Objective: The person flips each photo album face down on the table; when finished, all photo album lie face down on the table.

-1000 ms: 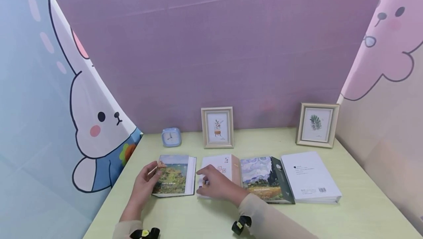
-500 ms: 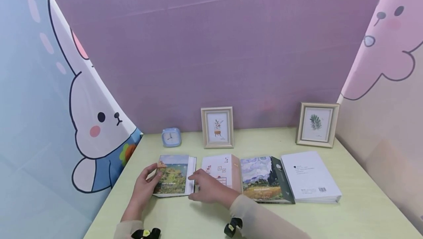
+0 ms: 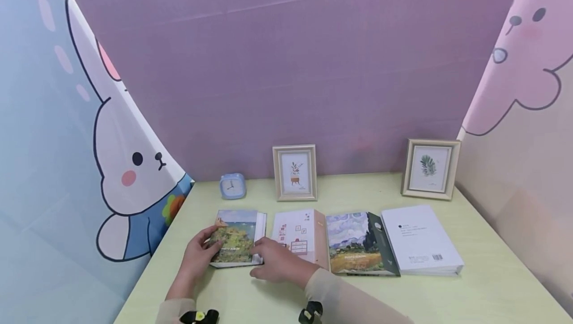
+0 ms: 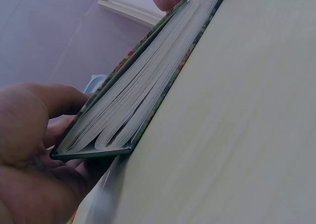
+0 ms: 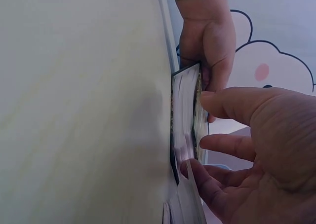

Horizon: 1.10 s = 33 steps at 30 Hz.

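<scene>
Lay flat on the pale green worktop [image 3: 250, 294], between the two hands: a small photo album [image 3: 236, 237] with a painted landscape cover. Was gripped at its outer edge by the left hand [image 3: 197, 259], thumb curled over the cover and fingers tucked beneath, as seen from the left wrist, where the thick block of pages [image 4: 143, 91] showed slightly fanned. Was held at the opposite, page-side edge by the right hand [image 3: 275, 264], thumb on top and fingers curled toward the underside in the right wrist view; album edge [image 5: 185, 130] pinched there between thumb and fingertips.

Just beyond the right hand, on its outer side: an open pink booklet [image 3: 297, 237], then a second album with a wheat-field painting [image 3: 355, 242], then a white book [image 3: 421, 239] farthest out, all lying in a row, each touching or nearly touching the next. Farther from both hands, against the purple back wall [image 3: 286, 65]: a small blue clock [image 3: 232, 186], a framed plant picture [image 3: 294, 172], and well off to the right a second frame with a leaf [image 3: 429, 168].
</scene>
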Each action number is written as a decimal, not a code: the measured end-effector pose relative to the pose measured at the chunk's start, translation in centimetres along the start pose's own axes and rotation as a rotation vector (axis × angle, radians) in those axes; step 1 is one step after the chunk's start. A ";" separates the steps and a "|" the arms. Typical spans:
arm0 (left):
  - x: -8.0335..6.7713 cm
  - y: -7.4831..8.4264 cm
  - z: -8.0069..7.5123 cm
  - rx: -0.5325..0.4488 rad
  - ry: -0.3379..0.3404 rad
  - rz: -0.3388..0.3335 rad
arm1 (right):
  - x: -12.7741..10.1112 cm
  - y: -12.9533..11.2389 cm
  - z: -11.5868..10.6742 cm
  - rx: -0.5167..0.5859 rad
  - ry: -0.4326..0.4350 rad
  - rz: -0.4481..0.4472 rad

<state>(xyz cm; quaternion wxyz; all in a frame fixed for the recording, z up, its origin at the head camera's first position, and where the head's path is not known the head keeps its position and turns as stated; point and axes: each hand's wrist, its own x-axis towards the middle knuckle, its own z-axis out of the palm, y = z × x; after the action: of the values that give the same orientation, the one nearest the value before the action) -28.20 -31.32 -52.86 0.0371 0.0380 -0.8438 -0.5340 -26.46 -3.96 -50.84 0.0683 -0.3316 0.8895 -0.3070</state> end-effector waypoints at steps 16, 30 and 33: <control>-0.3 0.5 -0.3 -0.065 0.038 0.057 | -0.1 0.0 0.2 0.003 0.011 -0.005; -0.6 1.4 -0.2 -0.156 -0.005 0.137 | -0.1 0.5 -0.1 -0.010 0.037 -0.059; -0.8 1.7 -0.3 -0.169 -0.004 0.160 | -0.2 0.5 -0.3 0.011 0.035 -0.062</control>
<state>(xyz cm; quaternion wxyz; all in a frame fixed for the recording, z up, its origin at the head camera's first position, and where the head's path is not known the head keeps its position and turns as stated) -27.37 -30.79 -51.22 0.0808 -0.0336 -0.7961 -0.5988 -26.69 -3.45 -50.93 0.0448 -0.3533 0.8781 -0.3196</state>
